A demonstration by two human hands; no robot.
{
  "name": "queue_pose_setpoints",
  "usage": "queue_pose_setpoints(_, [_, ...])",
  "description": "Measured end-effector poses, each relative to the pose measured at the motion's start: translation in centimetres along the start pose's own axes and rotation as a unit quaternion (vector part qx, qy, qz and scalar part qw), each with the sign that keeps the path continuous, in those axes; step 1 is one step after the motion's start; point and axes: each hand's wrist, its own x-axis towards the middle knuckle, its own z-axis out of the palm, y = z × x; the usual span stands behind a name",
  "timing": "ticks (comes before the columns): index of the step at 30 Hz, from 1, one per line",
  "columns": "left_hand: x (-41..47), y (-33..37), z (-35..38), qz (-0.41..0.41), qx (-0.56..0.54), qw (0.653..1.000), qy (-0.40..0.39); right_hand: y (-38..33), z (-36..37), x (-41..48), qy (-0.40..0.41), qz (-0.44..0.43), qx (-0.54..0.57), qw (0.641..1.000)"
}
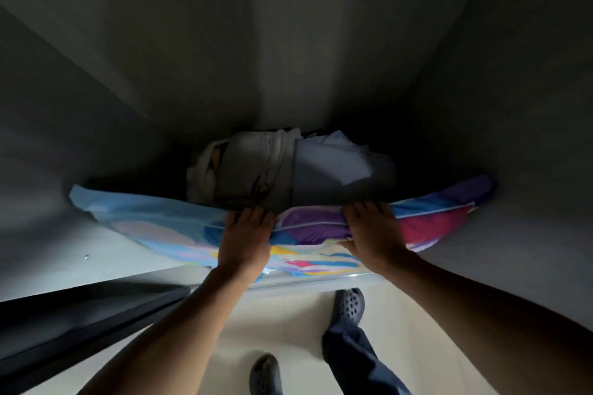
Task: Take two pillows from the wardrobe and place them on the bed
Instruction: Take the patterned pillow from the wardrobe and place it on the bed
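Note:
Two colourful pillows lie stacked on a wardrobe shelf. The upper pillow (426,221) is purple, blue and magenta with white piping. The lower pillow (141,221) is light blue with pastel patches and sticks out further to the left. My left hand (245,237) grips the front edge of the stack near its middle, fingers curled over the top. My right hand (370,231) clamps the same edge further right, thumb underneath. Both hands hold the pillows at the shelf's front lip.
Folded beige and grey cloths (279,167) are piled behind the pillows, deep in the dark wardrobe (96,125). A dark door edge (90,314) runs along the lower left. Below are the cream floor (288,324) and my feet in perforated clogs (349,301).

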Motion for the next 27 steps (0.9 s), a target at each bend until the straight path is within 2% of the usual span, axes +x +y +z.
queue_pose_setpoints(5, [-5.3,1.0,-0.8,0.059,0.044,0.994,0.076,-2.0,-1.1,-6.4,0.034,-0.002,0.0,0.999])
queue_pose_setpoints(10, [-12.5,1.1,-2.8,0.093,0.078,0.989,0.083,-6.6,-3.4,-14.5,0.086,0.025,0.007,0.996])
queue_pose_setpoints(17, [-23.2,4.2,-10.4,0.186,0.104,0.973,0.087,-11.0,-9.1,-28.5,0.083,0.116,0.014,0.99])
queue_pose_setpoints(27, [-31.4,14.5,-18.4,0.306,0.117,0.94,0.099,-8.0,-16.8,-44.6,0.11,0.177,0.005,0.978])
